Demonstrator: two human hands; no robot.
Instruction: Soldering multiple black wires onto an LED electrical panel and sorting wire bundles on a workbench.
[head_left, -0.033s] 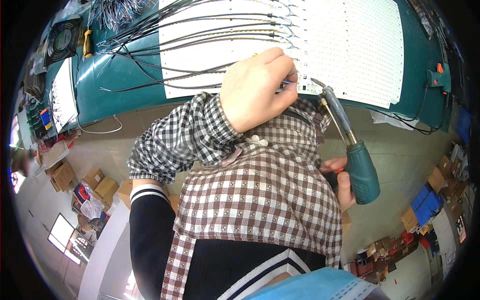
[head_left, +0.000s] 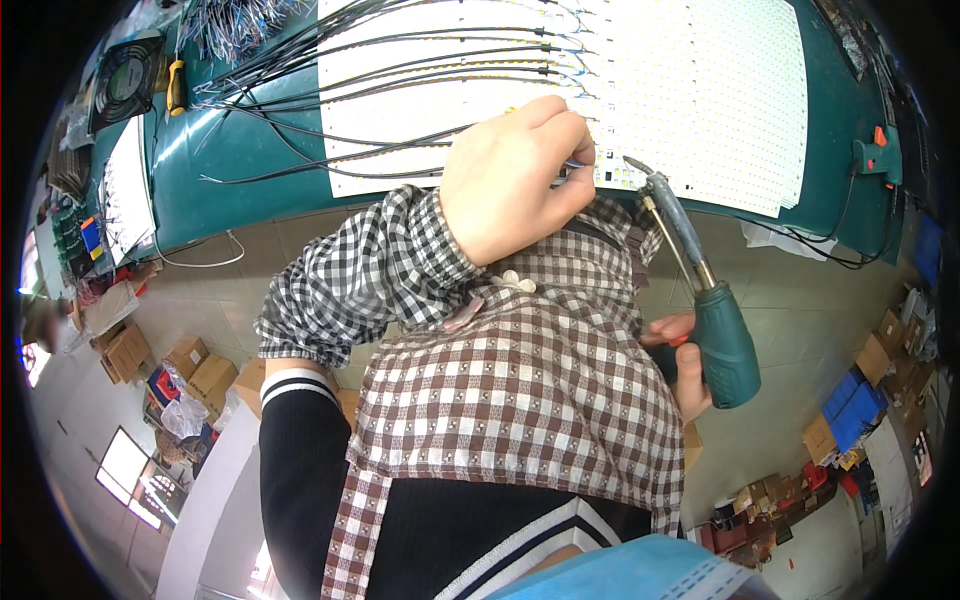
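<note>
My left hand [head_left: 515,185] rests over the near edge of the white LED boards [head_left: 705,95], thumb and fingers pinched on a thin blue wire [head_left: 573,163]. Most of that wire is hidden by the fingers. Black cables [head_left: 430,75] run leftward across the boards, several with thin leads reaching a row of contacts. In my right hand [head_left: 690,380], partly behind the apron, is a green-handled soldering gun [head_left: 727,345]. Its dark tip points up and left, near the boards' front edge and just right of my left fingers.
On the green table [head_left: 230,205] lie a screwdriver [head_left: 176,88], a black fan [head_left: 128,82] and a bundle of wires [head_left: 235,35] at the left. A green glue gun [head_left: 876,157] sits at the far right. Cardboard boxes [head_left: 212,382] stand on the floor.
</note>
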